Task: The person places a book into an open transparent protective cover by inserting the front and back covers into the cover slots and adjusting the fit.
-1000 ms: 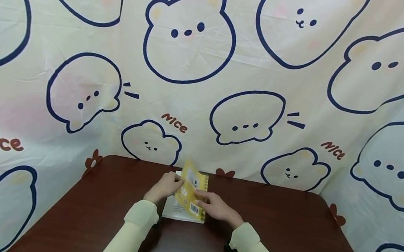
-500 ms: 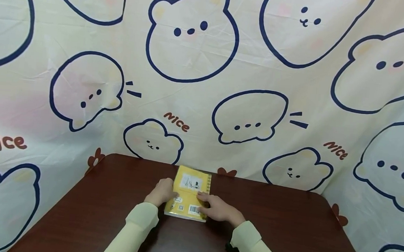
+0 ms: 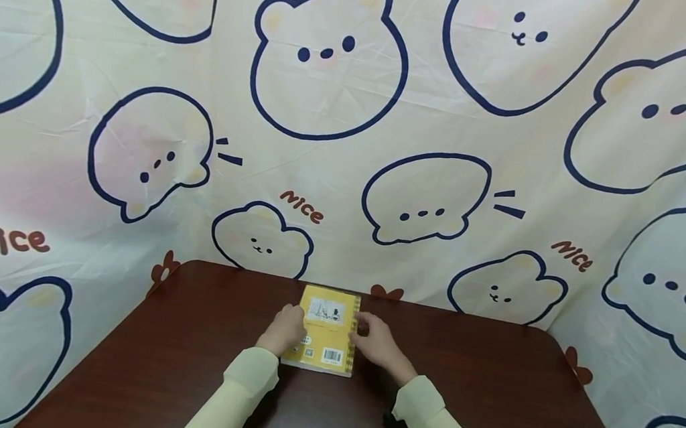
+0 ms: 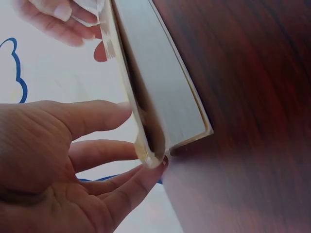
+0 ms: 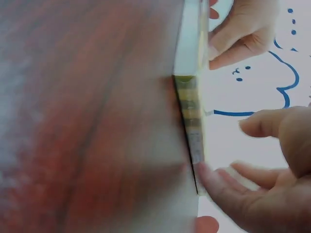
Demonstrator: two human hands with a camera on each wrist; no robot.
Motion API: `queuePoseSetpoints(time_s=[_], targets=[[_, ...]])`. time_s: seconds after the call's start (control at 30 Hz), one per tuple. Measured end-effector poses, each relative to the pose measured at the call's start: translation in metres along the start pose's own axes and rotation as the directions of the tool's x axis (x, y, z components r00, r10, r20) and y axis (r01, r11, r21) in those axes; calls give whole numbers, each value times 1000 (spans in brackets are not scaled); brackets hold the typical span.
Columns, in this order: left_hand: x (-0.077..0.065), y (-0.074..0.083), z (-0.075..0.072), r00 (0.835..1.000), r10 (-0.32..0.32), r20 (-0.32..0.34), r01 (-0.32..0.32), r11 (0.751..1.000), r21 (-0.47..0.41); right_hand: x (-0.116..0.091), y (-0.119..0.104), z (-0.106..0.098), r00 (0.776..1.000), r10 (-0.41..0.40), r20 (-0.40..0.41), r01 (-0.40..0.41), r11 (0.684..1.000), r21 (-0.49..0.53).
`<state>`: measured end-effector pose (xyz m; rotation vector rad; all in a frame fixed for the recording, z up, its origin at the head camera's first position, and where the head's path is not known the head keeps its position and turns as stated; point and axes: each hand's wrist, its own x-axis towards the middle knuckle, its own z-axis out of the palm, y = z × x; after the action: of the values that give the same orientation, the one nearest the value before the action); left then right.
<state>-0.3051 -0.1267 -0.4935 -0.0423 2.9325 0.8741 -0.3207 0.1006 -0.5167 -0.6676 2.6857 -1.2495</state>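
Note:
A yellow book (image 3: 327,340) lies shut on the brown table, its barcode side up and its striped spine to the right. My left hand (image 3: 283,330) grips its left edge. The left wrist view shows the thumb (image 4: 121,115) on the cover and fingers at the folded cover edge, with a gap between cover and white page block (image 4: 163,73). My right hand (image 3: 382,343) is at the opposite side. In the right wrist view one fingertip touches the spine (image 5: 190,107), while the thumb (image 5: 255,124) stands away and the other fingers are loosely bent.
The dark brown table (image 3: 456,384) extends to both sides and in front of the book. Behind it hangs a pale cloth (image 3: 322,172) with bear outlines, close past the table's far edge.
The yellow cover, lifted a second ago, has come down over the pages. My right hand has slid off the cover to the spine; my left has shifted slightly up the left edge.

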Motion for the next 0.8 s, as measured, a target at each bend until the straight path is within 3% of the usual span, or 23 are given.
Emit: queuePoseSetpoints(time_s=[0.07,0.13,0.27,0.5,0.8], targets=[[-1,1,2,1000,-2,3,2,1000,-3,0,0,-1,994,110,-11,-109,988,110],[-1,2,4,1000,4,5,-4,1000,12,1,-1,-3,976,212,43,-216,956,199],[-2,4,6,1000,23,-3,-23,998,66,5,-5,-8,938,315,145,-346,881,323],[-2,8,5,999,38,-15,-36,993,110,11,-4,-12,915,339,216,-399,840,369],[-5,11,3,998,60,-7,-59,994,96,9,-1,-11,916,324,236,-392,846,362]])
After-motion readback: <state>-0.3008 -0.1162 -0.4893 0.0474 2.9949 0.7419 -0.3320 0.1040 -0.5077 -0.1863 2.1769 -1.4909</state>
